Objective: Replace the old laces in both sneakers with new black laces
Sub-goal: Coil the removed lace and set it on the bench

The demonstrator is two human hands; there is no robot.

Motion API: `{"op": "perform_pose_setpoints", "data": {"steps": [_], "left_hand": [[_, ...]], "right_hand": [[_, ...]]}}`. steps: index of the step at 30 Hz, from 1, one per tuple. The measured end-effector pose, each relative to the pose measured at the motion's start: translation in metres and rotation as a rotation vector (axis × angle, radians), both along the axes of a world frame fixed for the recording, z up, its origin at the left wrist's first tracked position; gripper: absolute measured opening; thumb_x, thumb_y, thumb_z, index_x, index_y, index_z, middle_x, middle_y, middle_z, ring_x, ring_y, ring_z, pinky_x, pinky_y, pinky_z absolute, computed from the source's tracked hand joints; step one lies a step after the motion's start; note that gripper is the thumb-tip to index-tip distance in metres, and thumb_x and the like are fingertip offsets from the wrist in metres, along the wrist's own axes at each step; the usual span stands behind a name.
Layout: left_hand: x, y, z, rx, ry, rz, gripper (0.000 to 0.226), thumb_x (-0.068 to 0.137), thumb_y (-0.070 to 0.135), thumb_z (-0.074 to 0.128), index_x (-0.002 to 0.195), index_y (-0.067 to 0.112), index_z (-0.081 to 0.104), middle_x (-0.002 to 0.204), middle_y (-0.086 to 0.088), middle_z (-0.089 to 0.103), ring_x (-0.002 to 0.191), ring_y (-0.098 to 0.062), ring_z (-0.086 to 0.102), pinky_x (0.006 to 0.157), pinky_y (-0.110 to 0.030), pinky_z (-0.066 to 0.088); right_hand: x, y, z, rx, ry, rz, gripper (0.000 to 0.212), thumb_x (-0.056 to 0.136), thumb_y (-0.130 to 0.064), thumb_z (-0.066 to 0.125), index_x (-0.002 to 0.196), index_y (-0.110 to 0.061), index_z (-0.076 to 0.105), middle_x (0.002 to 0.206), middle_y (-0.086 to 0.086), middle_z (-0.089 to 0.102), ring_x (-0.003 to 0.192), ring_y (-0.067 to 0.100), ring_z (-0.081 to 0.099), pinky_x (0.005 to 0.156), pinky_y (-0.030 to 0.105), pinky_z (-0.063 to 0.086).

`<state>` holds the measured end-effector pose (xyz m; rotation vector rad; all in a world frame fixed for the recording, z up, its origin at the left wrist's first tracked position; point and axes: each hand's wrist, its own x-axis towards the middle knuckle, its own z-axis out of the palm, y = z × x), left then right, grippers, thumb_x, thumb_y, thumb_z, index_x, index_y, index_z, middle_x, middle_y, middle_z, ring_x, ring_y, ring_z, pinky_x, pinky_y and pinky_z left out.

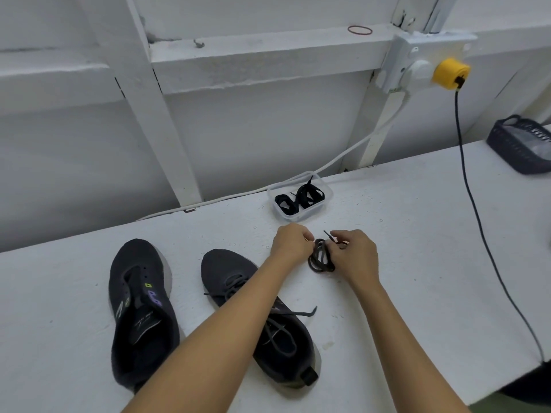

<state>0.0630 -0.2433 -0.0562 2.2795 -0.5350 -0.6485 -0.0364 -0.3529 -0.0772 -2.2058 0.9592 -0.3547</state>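
Two dark sneakers stand on the white table. The left sneaker (140,311) has bare eyelets and no lace. The right sneaker (238,287) carries a loosened dark lace, partly hidden under my left forearm. Beyond the right sneaker, my left hand (290,241) and my right hand (353,254) both pinch a coiled dark lace (319,259), one tip of which sticks up between them. A clear plastic tub (320,208) behind my hands holds flat black laces (301,195).
A black cable (477,219) hangs from a yellow plug (450,72) on the wall socket and crosses the table's right side. A dark basket (518,147) stands at the far right. A white cable (226,198) runs along the table's back edge.
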Motion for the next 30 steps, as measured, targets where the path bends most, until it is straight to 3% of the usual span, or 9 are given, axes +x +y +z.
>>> {"op": "perform_pose_setpoints", "data": {"steps": [4, 12, 15, 17, 19, 21, 26, 30], "left_hand": [[0.002, 0.005, 0.007, -0.004, -0.03, -0.029, 0.022, 0.092, 0.009, 0.058, 0.105, 0.012, 0.076, 0.114, -0.003, 0.071, 0.106, -0.018, 0.064, 0.089, -0.028, 0.052], [0.002, 0.037, 0.034, -0.053, -0.153, -0.042, 0.021, 0.096, 0.015, 0.057, 0.104, 0.013, 0.076, 0.105, 0.001, 0.073, 0.089, -0.012, 0.063, 0.07, -0.016, 0.046], [0.0, 0.071, 0.049, -0.072, -0.272, 0.018, 0.018, 0.096, 0.02, 0.058, 0.102, 0.019, 0.076, 0.098, 0.005, 0.074, 0.084, -0.01, 0.062, 0.079, -0.025, 0.052], [-0.006, 0.099, 0.058, -0.066, -0.345, 0.066, 0.017, 0.096, 0.024, 0.059, 0.102, 0.022, 0.075, 0.097, 0.01, 0.072, 0.081, -0.008, 0.059, 0.081, -0.026, 0.049], [-0.013, 0.129, 0.064, -0.068, -0.405, 0.104, 0.016, 0.096, 0.026, 0.06, 0.103, 0.024, 0.074, 0.096, 0.012, 0.069, 0.079, -0.006, 0.059, 0.08, -0.026, 0.047], [-0.022, 0.16, 0.067, -0.064, -0.464, 0.156, 0.015, 0.096, 0.026, 0.061, 0.103, 0.024, 0.074, 0.096, 0.011, 0.068, 0.083, -0.009, 0.059, 0.081, -0.027, 0.046], [-0.045, 0.232, 0.065, 0.027, -0.553, 0.383, 0.023, 0.096, 0.029, 0.061, 0.116, 0.023, 0.07, 0.118, 0.009, 0.063, 0.11, -0.011, 0.051, 0.088, -0.02, 0.034], [-0.059, 0.274, 0.056, 0.034, -0.5, 0.537, 0.035, 0.095, 0.027, 0.062, 0.129, 0.021, 0.063, 0.13, 0.005, 0.059, 0.12, -0.015, 0.05, 0.092, -0.02, 0.034]], "right_hand": [[-0.005, 0.002, 0.0, -0.081, -0.051, 0.088, 0.019, 0.092, -0.02, 0.068, 0.109, -0.021, 0.079, 0.105, -0.001, 0.074, 0.092, 0.019, 0.068, 0.085, 0.034, 0.054], [-0.013, 0.01, 0.016, -0.147, -0.195, 0.026, 0.018, 0.091, -0.014, 0.068, 0.104, -0.02, 0.078, 0.1, -0.003, 0.073, 0.08, 0.013, 0.062, 0.077, 0.027, 0.048], [-0.015, 0.026, 0.032, -0.175, -0.274, 0.09, 0.018, 0.089, -0.009, 0.069, 0.102, -0.018, 0.078, 0.095, -0.005, 0.073, 0.074, 0.014, 0.062, 0.077, 0.033, 0.053], [-0.014, 0.045, 0.044, -0.171, -0.303, 0.19, 0.017, 0.09, -0.009, 0.07, 0.102, -0.017, 0.078, 0.092, -0.007, 0.072, 0.072, 0.008, 0.062, 0.075, 0.027, 0.053], [-0.012, 0.066, 0.057, -0.135, -0.317, 0.301, 0.015, 0.09, -0.012, 0.071, 0.101, -0.019, 0.078, 0.093, -0.014, 0.071, 0.075, 0.004, 0.063, 0.073, 0.01, 0.047], [-0.009, 0.09, 0.072, -0.057, -0.306, 0.402, 0.014, 0.091, -0.015, 0.071, 0.101, -0.022, 0.078, 0.093, -0.018, 0.071, 0.083, -0.001, 0.063, 0.073, 0.003, 0.042], [-0.004, 0.151, 0.099, 0.127, -0.215, 0.613, 0.015, 0.095, -0.025, 0.067, 0.105, -0.026, 0.077, 0.096, -0.022, 0.073, 0.091, -0.006, 0.064, 0.078, 0.004, 0.045], [0.005, 0.203, 0.091, 0.248, -0.103, 0.709, 0.03, 0.098, -0.033, 0.062, 0.126, -0.026, 0.069, 0.116, -0.018, 0.07, 0.091, -0.011, 0.062, 0.077, -0.001, 0.041]]}}
